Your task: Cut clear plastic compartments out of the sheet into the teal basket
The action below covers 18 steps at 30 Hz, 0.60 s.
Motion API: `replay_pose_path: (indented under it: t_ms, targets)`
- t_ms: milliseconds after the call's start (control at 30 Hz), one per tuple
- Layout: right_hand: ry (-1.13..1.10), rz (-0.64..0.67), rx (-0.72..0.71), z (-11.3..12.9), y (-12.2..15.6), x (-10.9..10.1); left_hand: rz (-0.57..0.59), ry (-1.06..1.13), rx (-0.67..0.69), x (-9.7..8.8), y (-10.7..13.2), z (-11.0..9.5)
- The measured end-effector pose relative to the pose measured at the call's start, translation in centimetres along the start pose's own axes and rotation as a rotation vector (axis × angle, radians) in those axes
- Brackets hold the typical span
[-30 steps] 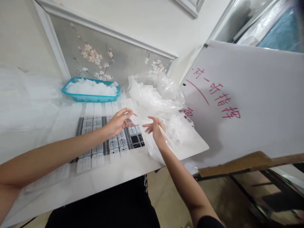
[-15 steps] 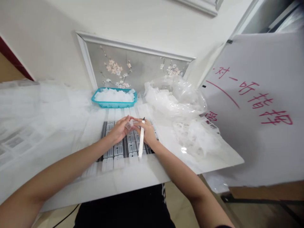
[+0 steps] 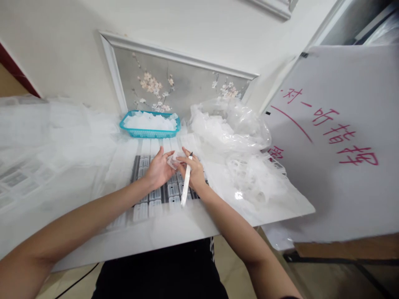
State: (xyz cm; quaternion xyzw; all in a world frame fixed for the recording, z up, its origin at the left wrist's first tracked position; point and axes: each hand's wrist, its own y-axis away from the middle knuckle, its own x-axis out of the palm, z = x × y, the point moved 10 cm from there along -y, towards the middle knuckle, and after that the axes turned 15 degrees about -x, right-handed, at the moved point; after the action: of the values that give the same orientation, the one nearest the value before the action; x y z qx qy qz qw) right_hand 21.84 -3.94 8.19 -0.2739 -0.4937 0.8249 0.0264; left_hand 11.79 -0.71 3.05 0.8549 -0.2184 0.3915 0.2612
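Note:
A small clear plastic piece (image 3: 172,161) is between my two hands above a grid of translucent plastic parts. My left hand (image 3: 158,169) supports it at the fingertips, with the thumb raised away. My right hand (image 3: 195,173) grips a slim white pen-like tool (image 3: 186,185), its dark tip pointing up and away from me. The right fingertips also meet the clear piece; the exact contact is blurred. Beneath the hands, rows of translucent rectangular parts (image 3: 155,195) lie on dark strips, partly covered by my hands.
Behind the hands stands a turquoise basket (image 3: 152,133) heaped with small whitish pieces. To its right lies a clear plastic bag (image 3: 246,128), with loose translucent parts (image 3: 255,178) nearer. Stacked plastic sheets (image 3: 46,128) spread over the left side. A whiteboard (image 3: 343,199) borders the table's right.
My left thumb has lifted off the clear piece and the left fingers have opened out. My right index finger has spread upward. The pen-like tool stays in the right hand.

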Motion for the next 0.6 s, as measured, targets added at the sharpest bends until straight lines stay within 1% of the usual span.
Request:
replay_pose_path:
  t_ms: [167, 300, 400, 600]
  targets:
    - [-0.034, 0.085, 0.010, -0.4, 0.1, 0.4, 0.056, -0.014, -0.006, 0.9, 0.4, 0.2]
    - [-0.038, 0.122, 0.035, -0.5, 0.2, 0.7, 0.076, -0.045, -0.004, 1.2, 0.6, 0.2]
    - [-0.059, 0.100, 0.030, -0.2, 0.1, 0.5, 0.081, -0.055, 0.013, 1.4, 0.8, 0.2]
    - [-0.024, 0.069, 0.030, -0.3, 0.0, 0.2, 0.086, -0.086, 0.048, 1.7, 0.9, 0.2]
